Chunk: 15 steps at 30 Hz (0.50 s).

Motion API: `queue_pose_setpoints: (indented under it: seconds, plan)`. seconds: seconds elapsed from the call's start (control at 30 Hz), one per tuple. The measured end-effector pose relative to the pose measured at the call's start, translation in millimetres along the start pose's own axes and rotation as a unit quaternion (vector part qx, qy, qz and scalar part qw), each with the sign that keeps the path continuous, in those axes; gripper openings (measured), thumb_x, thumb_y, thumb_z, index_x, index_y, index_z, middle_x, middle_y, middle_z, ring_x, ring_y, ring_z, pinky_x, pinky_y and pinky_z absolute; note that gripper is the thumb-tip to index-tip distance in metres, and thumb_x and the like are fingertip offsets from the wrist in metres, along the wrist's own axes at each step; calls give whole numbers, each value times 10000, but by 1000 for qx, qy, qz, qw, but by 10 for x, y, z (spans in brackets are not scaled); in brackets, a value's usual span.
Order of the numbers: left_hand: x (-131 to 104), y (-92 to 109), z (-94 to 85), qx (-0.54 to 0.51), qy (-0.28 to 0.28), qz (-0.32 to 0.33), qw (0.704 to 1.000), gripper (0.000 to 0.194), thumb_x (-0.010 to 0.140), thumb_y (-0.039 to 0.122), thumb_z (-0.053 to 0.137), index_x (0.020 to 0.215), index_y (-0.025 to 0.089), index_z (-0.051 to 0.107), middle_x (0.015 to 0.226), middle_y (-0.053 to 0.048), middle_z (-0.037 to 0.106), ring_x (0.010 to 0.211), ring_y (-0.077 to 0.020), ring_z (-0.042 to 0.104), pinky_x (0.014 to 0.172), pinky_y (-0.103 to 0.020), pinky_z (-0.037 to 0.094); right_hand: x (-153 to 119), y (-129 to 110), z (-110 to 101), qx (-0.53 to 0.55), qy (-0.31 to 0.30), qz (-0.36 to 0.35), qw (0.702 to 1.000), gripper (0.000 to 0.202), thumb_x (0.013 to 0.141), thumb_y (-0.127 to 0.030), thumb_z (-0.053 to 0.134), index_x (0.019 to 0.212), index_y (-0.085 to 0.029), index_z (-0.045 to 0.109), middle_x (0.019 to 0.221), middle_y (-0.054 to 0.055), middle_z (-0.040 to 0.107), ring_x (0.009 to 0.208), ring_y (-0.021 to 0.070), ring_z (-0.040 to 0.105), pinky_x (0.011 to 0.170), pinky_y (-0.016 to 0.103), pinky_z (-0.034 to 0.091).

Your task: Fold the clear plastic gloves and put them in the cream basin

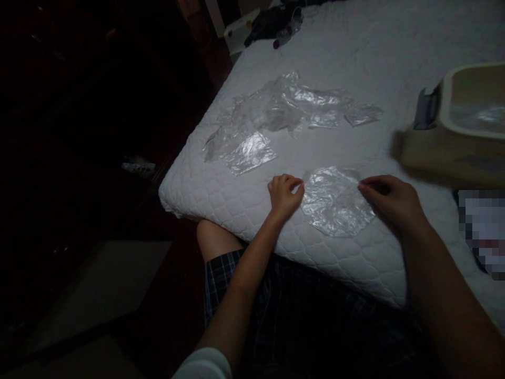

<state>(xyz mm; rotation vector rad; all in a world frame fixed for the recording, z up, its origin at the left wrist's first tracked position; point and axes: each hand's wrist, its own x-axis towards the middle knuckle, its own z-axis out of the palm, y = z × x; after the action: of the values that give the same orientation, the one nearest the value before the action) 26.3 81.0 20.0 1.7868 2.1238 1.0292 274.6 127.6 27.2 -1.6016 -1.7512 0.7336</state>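
A clear, crinkled plastic bag [337, 202] lies spread over the near edge of the white quilted mattress [315, 150]. My left hand [286, 193] pinches its left edge between thumb and fingers. On the opposite side, my right hand [390, 197] has thumb and forefinger closed on the bag's upper right edge. Beyond my hands, more clear plastic bags [272, 108] lie crumpled in a loose row on the mattress.
A beige open-topped bin [430, 152] with a grey latch stands at the right, clear plastic inside it. Below it lies a blurred-out item [485, 231]. A bottle [288, 34] and dark cloth [272, 23] lie at the far edge. The floor at left is dark.
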Motion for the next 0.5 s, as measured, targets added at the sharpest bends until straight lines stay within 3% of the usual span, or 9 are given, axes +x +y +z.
queue_pose_setpoints:
  seconds: [0.27,0.5]
  plan:
    - [8,-26,-20,-29,-7,11,999,65,825,209,652,844,267,674,925,39,703,998,-176,583,979,-358,348,-32,-70,-33,57,0,30,998,284,670,-397,707,847,-175,706,774,56,680,685,170,596,661,316,478]
    - [16,-35,-24,-49,4,18,999,79,803,181,660,815,258,674,897,43,714,962,-165,609,971,-351,354,-13,-58,9,98,3,32,995,426,650,-450,738,985,-188,716,835,57,686,704,171,599,665,324,489]
